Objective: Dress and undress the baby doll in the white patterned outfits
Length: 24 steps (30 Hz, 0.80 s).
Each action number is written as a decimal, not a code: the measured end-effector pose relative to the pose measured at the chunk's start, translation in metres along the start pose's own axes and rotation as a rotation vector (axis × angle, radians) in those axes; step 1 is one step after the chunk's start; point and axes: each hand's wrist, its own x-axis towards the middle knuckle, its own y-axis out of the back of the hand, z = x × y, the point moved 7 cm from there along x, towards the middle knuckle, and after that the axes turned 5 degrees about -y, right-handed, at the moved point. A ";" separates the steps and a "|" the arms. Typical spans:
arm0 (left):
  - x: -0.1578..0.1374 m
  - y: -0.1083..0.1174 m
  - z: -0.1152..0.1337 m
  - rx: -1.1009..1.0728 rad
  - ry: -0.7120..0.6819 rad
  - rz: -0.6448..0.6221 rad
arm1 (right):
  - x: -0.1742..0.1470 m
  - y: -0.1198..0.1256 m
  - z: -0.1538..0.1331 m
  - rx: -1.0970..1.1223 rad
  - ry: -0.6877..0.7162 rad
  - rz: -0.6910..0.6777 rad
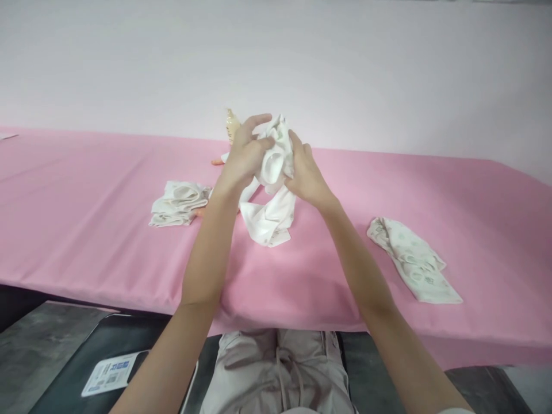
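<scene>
Both my hands are raised over the middle of the table around a bunched white garment point(276, 161). My left hand point(248, 148) grips its left side, thumb across the cloth and one finger stretched over the top. On the right side, my right hand point(304, 169) has its fingers closed on the fabric. A rounded opening in the gathered cloth faces me. Below it, a printed white cloth part point(271, 219) hangs onto the table. Partly hidden behind my left arm are white fabric and small orange-tan ends point(217, 162), perhaps a doll's limbs.
A folded stack of white cloth point(177, 203) lies left on the pink tablecloth point(86, 207). Another folded, printed cloth point(416, 261) lies to the right. A pale yellow bottle point(232, 125) stands behind my left hand. A dark chair point(81, 351) bearing a label is at lower left.
</scene>
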 end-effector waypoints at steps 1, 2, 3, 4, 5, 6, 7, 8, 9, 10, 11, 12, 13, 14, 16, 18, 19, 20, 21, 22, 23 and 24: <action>0.000 0.007 -0.002 0.014 0.015 0.015 | 0.001 0.005 0.005 0.000 -0.032 0.055; 0.001 0.015 -0.002 0.046 0.013 0.036 | 0.001 0.013 0.009 0.010 -0.061 0.127; 0.001 0.025 -0.001 0.098 -0.016 0.065 | 0.000 0.023 0.014 0.019 -0.087 0.207; 0.000 0.034 0.000 0.155 -0.047 0.090 | -0.001 0.032 0.017 0.013 -0.102 0.275; 0.000 0.043 0.000 0.211 -0.066 0.110 | -0.002 0.042 0.019 0.001 -0.117 0.341; 0.000 0.050 -0.001 0.266 -0.068 0.121 | -0.004 0.052 0.021 -0.013 -0.128 0.396; -0.001 0.056 -0.003 0.328 -0.054 0.133 | -0.005 0.060 0.023 -0.025 -0.132 0.432; -0.001 0.062 -0.004 0.402 -0.032 0.158 | -0.006 0.066 0.023 -0.031 -0.127 0.448; -0.002 0.066 -0.003 0.492 -0.012 0.192 | -0.007 0.070 0.023 -0.033 -0.116 0.449; -0.003 0.068 0.000 0.585 -0.005 0.227 | -0.007 0.074 0.023 -0.032 -0.106 0.443; -0.004 0.067 0.005 0.654 -0.014 0.243 | -0.008 0.076 0.022 -0.029 -0.099 0.439; -0.005 0.062 0.011 0.682 -0.034 0.218 | -0.009 0.078 0.021 -0.027 -0.095 0.436; -0.006 0.053 0.017 0.665 -0.057 0.141 | -0.010 0.080 0.019 -0.024 -0.095 0.435; -0.008 0.039 0.023 0.610 -0.077 0.019 | -0.012 0.081 0.017 -0.018 -0.099 0.432; -0.018 0.007 0.036 0.461 -0.094 -0.270 | -0.014 0.081 0.011 -0.002 -0.114 0.410; -0.031 -0.019 0.046 0.384 -0.086 -0.457 | -0.017 0.079 0.005 0.012 -0.142 0.369; -0.036 -0.029 0.050 0.374 -0.084 -0.491 | -0.018 0.078 0.002 0.017 -0.158 0.344; -0.039 -0.036 0.052 0.383 -0.090 -0.493 | -0.019 0.077 0.000 0.022 -0.173 0.320; -0.041 -0.042 0.053 0.409 -0.102 -0.475 | -0.020 0.076 -0.002 0.028 -0.186 0.299; -0.041 -0.046 0.053 0.450 -0.123 -0.447 | -0.021 0.075 -0.003 0.036 -0.195 0.277; -0.040 -0.049 0.051 0.501 -0.146 -0.411 | -0.022 0.075 -0.003 0.045 -0.200 0.254; -0.039 -0.050 0.050 0.555 -0.169 -0.369 | -0.023 0.075 -0.002 0.056 -0.202 0.233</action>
